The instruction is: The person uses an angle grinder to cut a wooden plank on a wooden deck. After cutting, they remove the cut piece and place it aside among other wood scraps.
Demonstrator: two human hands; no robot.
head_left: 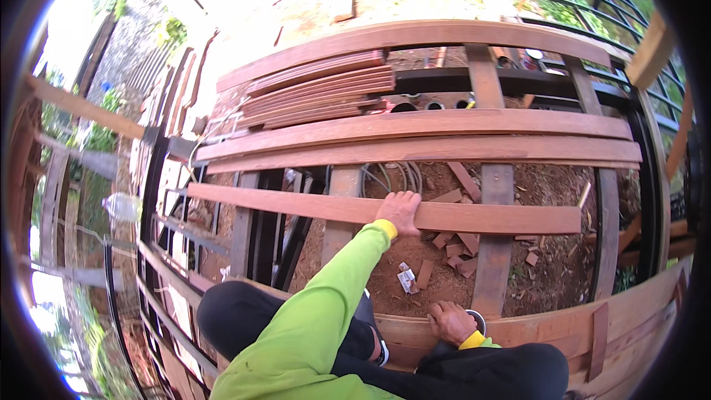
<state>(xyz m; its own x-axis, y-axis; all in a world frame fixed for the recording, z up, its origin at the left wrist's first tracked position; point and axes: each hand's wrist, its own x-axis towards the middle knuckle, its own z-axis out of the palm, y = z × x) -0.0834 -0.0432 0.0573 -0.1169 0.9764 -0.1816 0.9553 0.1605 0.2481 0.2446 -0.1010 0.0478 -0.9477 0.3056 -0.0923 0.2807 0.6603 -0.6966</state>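
Note:
My left hand (398,212) grips a long reddish-brown wooden board (503,219) near its middle, fingers over the far edge. The board lies crosswise on wooden supports. Down by my right knee, my right hand (450,322) is closed, with its fingers bent downward. Something dark shows beneath it, too hidden to name. Beside that wrist is a round thing with a pale rim (479,321). Beyond the held board, two more long boards (415,150) lie close together.
Farther off are a stack of thin boards (318,92) and another long board (444,32). Below, wood offcuts (461,252) and a crumpled packet (406,278) lie on the soil near a coiled hose (392,176). A dark metal frame (159,170) stands at left, a wooden ledge (563,330) in front.

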